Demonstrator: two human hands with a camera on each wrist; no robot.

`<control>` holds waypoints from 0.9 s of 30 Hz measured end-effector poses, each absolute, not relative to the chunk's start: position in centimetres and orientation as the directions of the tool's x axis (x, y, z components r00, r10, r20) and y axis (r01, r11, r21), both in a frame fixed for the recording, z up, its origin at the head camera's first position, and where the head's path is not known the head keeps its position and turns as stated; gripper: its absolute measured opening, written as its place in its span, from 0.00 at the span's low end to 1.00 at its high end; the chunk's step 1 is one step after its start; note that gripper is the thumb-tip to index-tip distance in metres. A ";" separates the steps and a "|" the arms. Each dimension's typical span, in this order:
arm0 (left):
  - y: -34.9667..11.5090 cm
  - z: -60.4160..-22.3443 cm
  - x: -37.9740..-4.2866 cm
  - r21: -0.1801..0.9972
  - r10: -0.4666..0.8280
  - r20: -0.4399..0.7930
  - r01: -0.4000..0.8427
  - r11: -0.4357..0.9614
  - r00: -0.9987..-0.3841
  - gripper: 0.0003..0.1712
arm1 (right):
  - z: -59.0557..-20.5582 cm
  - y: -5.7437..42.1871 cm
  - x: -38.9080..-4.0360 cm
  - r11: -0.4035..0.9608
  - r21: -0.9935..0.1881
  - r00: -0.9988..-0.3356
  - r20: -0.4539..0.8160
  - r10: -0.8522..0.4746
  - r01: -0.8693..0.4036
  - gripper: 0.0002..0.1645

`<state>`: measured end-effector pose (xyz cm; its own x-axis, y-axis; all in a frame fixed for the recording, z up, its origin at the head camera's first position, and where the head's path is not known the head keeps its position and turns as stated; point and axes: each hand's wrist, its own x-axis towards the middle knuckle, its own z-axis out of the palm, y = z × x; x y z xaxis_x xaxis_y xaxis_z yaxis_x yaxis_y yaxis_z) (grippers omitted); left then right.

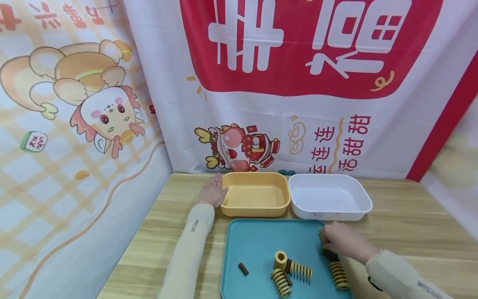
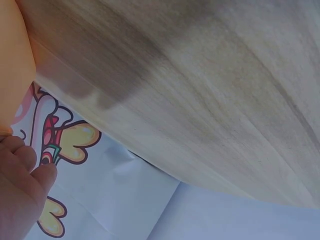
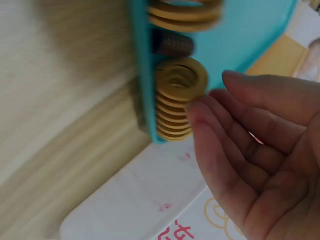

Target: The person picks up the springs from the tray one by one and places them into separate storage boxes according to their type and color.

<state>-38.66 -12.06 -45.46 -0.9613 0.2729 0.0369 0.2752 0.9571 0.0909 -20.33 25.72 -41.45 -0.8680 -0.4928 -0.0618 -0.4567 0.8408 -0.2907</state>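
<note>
My left hand rests against the left side of the yellow bin, fingers extended along its wall. Over the right edge of the teal tray is my right hand. Its fingertips are at a gold coil spring standing by the tray's rim; the right wrist view shows the thumb apart and nothing pinched. Beside that spring lies a small dark spring, then another gold spring. Mid-tray sit a hollow gold cylinder, two gold springs and several small dark springs.
A white bin stands right of the yellow one, both behind the tray. The wood-grain table meets a printed cloth at the back and another cloth on the left.
</note>
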 end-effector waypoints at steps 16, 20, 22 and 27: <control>-12.0 -45.2 -38.6 0.080 0.268 0.025 0.269 0.960 -0.963 0.37 | -43.7 27.0 -19.2 0.860 -0.182 -0.878 0.130 -0.460 -0.478 0.15; -11.9 -45.1 -38.6 0.089 0.263 0.023 0.264 0.960 -0.964 0.37 | -43.9 27.0 -19.2 0.880 -0.175 -0.897 0.120 -0.425 -0.441 0.16; -11.9 -45.1 -38.6 0.087 0.263 0.017 0.263 0.961 -0.965 0.37 | -43.9 27.0 -19.1 0.887 -0.173 -0.903 0.117 -0.412 -0.427 0.16; -11.7 -45.0 -38.5 0.081 0.266 0.012 0.266 0.961 -0.964 0.37 | -43.7 26.7 -18.6 0.892 -0.207 -0.916 0.072 -0.395 -0.401 0.15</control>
<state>-38.49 -11.72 -44.97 -0.9639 0.2660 0.0121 0.2661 0.9605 0.0808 -18.62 26.75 -43.65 -0.9159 -0.3949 0.0719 -0.4011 0.8924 -0.2067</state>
